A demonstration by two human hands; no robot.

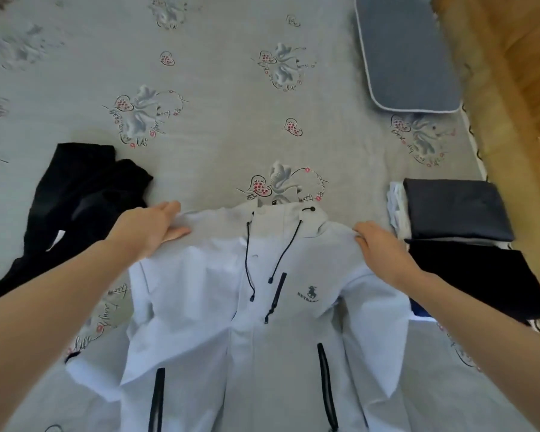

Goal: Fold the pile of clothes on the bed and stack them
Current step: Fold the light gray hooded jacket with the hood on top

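Jacket (231,322): white, with dark zips and cords, lying front up on the bed (215,98), right in front of me.
Left hand (152,229): I pinch the jacket's shoulder with it.
Right hand (381,251): my fingers curl over the other shoulder and hold it.
Folded stack (455,210): grey and black clothes, just beside my right hand.
Black clothes (75,201): not folded, on my left.
Pillow (409,54): grey, far up the bed.

The white jacket (231,307) is made of smooth, matt cloth. The bed (215,88) is covered with a printed matt cloth sheet. Beside it, a wooden floor (518,88) with a light gloss is seen.
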